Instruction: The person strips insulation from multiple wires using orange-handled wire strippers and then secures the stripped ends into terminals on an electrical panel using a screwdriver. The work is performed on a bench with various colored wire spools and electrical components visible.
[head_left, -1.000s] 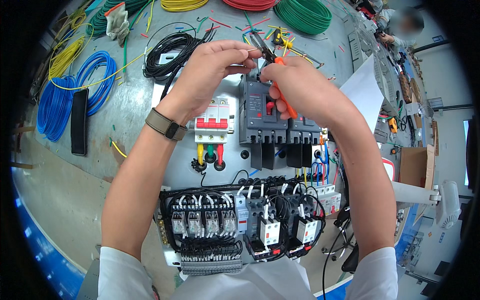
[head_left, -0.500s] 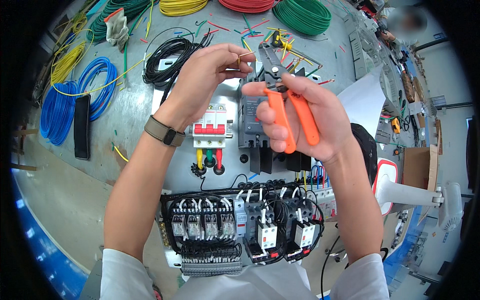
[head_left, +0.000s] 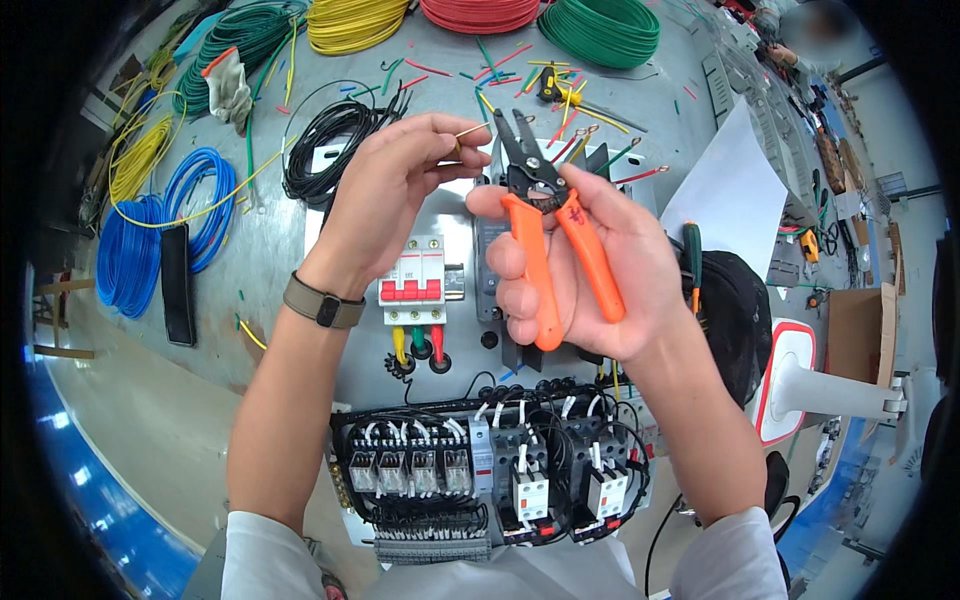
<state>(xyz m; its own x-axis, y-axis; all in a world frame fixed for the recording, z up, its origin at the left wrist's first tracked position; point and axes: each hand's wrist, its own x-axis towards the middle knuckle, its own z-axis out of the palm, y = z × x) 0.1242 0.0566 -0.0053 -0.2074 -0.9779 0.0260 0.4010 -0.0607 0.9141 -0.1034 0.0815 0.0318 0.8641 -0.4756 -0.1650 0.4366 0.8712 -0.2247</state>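
My right hand (head_left: 610, 270) is wrapped round the orange handles of a wire stripper (head_left: 535, 175). Its dark jaws point up and away, slightly parted, with nothing seen between them. To the left of the jaws, my left hand (head_left: 410, 175) pinches a short yellow wire (head_left: 467, 133) whose thin tip sticks out toward the tool. Below my left hand sits a white breaker with red levers (head_left: 412, 290), with yellow, green and red wires leaving its lower side. A larger dark grey breaker (head_left: 490, 260) stands beside it, mostly hidden by my right hand.
A wired panel of relays and contactors (head_left: 480, 470) lies nearest me. Coils of black (head_left: 335, 145), blue (head_left: 130, 260) and green wire (head_left: 600, 30) lie around, with a phone (head_left: 177, 285), a glove (head_left: 229, 88), a screwdriver (head_left: 600, 112) and wire scraps. White paper (head_left: 735, 195) lies right.
The stripper has tilted left and its jaws have parted. It has moved a little away from the wire tip. The whole view has shifted slightly.
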